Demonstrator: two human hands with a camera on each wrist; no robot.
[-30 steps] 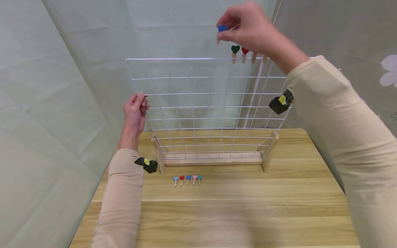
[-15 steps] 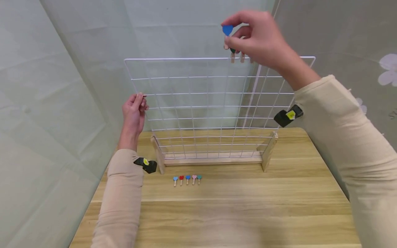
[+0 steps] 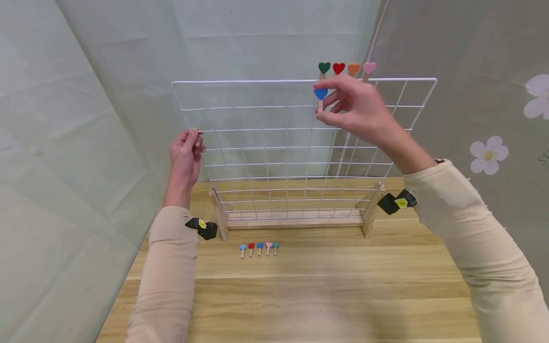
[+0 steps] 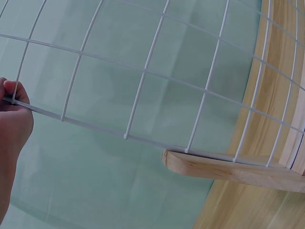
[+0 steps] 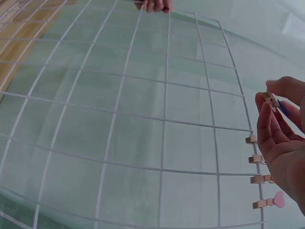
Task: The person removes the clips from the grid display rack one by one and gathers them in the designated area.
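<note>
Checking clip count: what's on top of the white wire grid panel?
On the white wire grid panel top edge: four wooden heart clips, green, red, orange, pink. The right hand hides part of the wire below them.

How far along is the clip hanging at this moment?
Four heart clips sit on the wire grid's top edge. The right hand pinches a blue heart clip in front of the grid, not attached. The left hand grips the grid's left edge. Five small clips lie on the table.

Wooden table (image 3: pixel 326 286) carries five small heart-topped clips (image 3: pixel 259 248) in a row, just in front of the wooden base (image 3: pixel 296 220). Pale green curtain (image 3: pixel 86 95) behind; flower-printed backdrop (image 3: pixel 489 152) at right
</note>
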